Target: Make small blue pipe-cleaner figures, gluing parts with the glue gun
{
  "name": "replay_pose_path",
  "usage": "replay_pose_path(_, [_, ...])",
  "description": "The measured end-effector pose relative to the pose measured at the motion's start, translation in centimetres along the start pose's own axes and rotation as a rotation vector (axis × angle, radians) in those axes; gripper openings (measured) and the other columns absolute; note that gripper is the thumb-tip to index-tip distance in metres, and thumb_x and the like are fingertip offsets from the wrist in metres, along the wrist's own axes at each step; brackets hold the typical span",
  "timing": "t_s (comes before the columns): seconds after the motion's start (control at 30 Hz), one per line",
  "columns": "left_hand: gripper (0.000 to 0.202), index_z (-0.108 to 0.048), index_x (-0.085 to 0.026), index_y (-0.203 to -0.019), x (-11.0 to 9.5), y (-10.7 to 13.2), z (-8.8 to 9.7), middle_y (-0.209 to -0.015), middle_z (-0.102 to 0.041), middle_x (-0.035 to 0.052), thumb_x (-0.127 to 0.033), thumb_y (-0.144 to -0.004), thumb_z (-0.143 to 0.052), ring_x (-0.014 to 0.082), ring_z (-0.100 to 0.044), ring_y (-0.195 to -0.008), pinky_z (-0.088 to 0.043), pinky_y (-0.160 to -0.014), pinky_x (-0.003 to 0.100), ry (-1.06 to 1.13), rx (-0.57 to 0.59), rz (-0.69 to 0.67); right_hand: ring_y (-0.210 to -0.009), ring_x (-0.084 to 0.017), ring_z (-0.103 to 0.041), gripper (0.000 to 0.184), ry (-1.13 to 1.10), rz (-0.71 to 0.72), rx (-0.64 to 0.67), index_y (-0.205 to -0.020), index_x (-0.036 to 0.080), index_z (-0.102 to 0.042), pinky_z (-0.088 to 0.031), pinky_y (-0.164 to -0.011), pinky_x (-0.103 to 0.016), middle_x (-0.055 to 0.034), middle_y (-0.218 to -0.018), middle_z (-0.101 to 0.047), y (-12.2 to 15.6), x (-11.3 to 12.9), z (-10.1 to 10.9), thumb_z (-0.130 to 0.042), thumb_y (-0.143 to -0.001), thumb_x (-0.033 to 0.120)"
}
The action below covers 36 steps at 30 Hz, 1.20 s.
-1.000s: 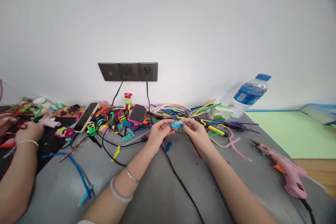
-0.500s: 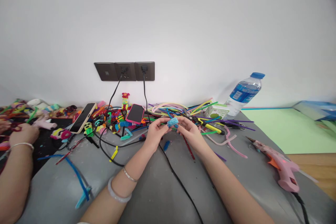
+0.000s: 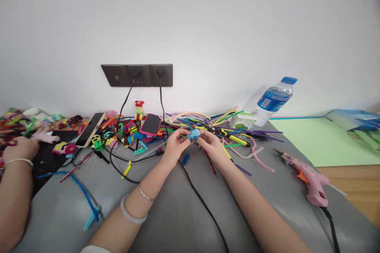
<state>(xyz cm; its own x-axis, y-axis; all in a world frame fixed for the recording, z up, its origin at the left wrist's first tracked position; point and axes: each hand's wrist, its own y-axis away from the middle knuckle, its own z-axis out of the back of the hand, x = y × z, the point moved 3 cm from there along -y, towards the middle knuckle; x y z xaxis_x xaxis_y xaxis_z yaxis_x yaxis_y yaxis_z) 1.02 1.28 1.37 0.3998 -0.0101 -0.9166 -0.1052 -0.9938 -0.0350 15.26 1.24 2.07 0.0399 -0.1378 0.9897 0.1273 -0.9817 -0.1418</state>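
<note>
The blue piece [image 3: 194,134], level a second ago, is now slanting between the fingers; left hand [image 3: 177,148] and right hand [image 3: 212,147] are pinching it from either side, seemingly still adjusting it. Below the fingers, a scrap [image 3: 186,160] is lying on the desk [image 3: 172,219].

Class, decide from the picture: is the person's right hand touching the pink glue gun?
Apart. The head view shows it plainly: grey table lies between the right hand and the pink glue gun.
</note>
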Motion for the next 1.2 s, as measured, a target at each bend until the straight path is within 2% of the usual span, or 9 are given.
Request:
replay_pose_path(0.2, [0.032,-0.062,-0.017,-0.085,-0.21,0.22,-0.15,-0.086,-0.067,0.0008,-0.028,-0.062,-0.082,0.0144,-0.066,-0.081,-0.057,-0.081,0.032,0.016,-0.024,0.032,-0.062,-0.015,-0.053,0.027,0.045,-0.011,-0.022,-0.089,0.021,-0.066,-0.043,-0.058,-0.028,-0.0018,-0.078,-0.065,-0.01,-0.04,0.36,-0.066,-0.078,0.045])
replay_pose_path(0.33, [0.034,-0.065,-0.017,-0.087,-0.36,0.20,0.01,-0.093,-0.068,0.0036,-0.032,-0.062,-0.083,0.0158,-0.066,-0.083,-0.057,-0.082,0.034,0.026,-0.047,0.040,-0.062,-0.014,-0.053,0.028,0.026,0.003,-0.067,-0.096,0.020,-0.064,-0.043,-0.057,-0.027,-0.0026,-0.082,-0.066,-0.08,0.17,0.80,-0.064,-0.079,0.042])
replay_pose_path(0.53, [0.032,-0.067,-0.017,-0.089,-0.38,0.06,0.12,-0.099,-0.069,0.0049,-0.031,-0.064,-0.081,0.0172,-0.066,-0.087,-0.056,-0.082,0.033,-0.017,-0.030,-0.007,-0.072,-0.016,-0.058,0.028,0.011,0.031,-0.014,-0.098,0.021,-0.061,-0.046,-0.058,-0.027,-0.0058,-0.095,-0.070,-0.11,0.34,0.47,-0.066,-0.078,0.040])
replay_pose_path(0.67, [0.030,-0.067,-0.017,-0.089,-0.31,0.06,0.06,-0.097,-0.068,0.0048,-0.029,-0.065,-0.080,0.0176,-0.065,-0.088,-0.056,-0.080,0.031,-0.049,-0.018,-0.030,-0.074,-0.016,-0.058,0.027,0.010,0.045,0.004,-0.096,0.021,-0.059,-0.046,-0.059,-0.027,-0.0051,-0.093,-0.069,-0.02,0.31,0.19,-0.066,-0.079,0.041])
replay_pose_path(0.87, [0.030,-0.067,-0.017,-0.090,-0.39,0.07,0.08,-0.099,-0.068,0.0057,-0.029,-0.066,-0.079,0.0172,-0.065,-0.088,-0.055,-0.079,0.030,-0.070,-0.019,-0.052,-0.067,-0.014,-0.054,0.025,0.003,0.026,0.008,-0.098,0.021,-0.059,-0.045,-0.059,-0.027,-0.0040,-0.090,-0.067,0.07,0.35,0.30,-0.064,-0.081,0.039])
replay_pose_path(1.2, [0.026,-0.065,-0.018,-0.089,-0.43,0.03,0.20,-0.093,-0.067,0.0031,-0.028,-0.068,-0.076,0.0152,-0.064,-0.081,-0.054,-0.075,0.028,-0.099,-0.052,-0.056,-0.066,-0.014,-0.055,0.030,-0.012,0.021,0.048,-0.102,0.023,-0.061,-0.046,-0.060,-0.028,-0.0022,-0.088,-0.065,0.05,0.52,0.08,-0.065,-0.082,0.043])
